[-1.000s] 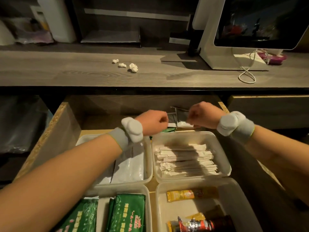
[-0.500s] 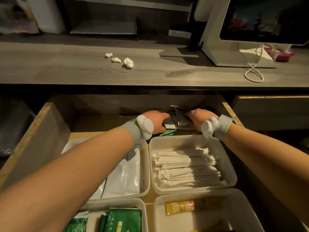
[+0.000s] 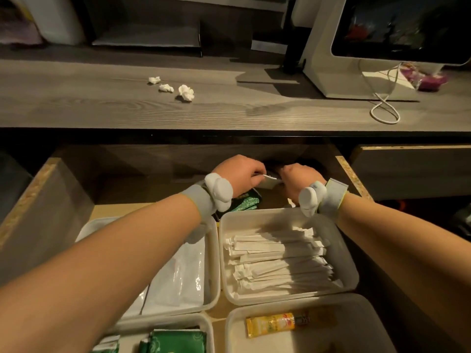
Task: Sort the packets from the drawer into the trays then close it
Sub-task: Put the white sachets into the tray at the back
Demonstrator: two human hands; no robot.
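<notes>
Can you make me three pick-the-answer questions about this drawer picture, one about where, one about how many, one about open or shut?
1. Where are the hands? A: at the drawer's back. B: on the desk. C: in a near tray.
2. How many paper balls lie on the desk? A: one. B: three. C: five.
3. The drawer is: A: shut. B: open. C: gone.

A: the left hand and right hand reach behind the trays.
B: three paper balls show.
B: the drawer is out, its trays showing.
</notes>
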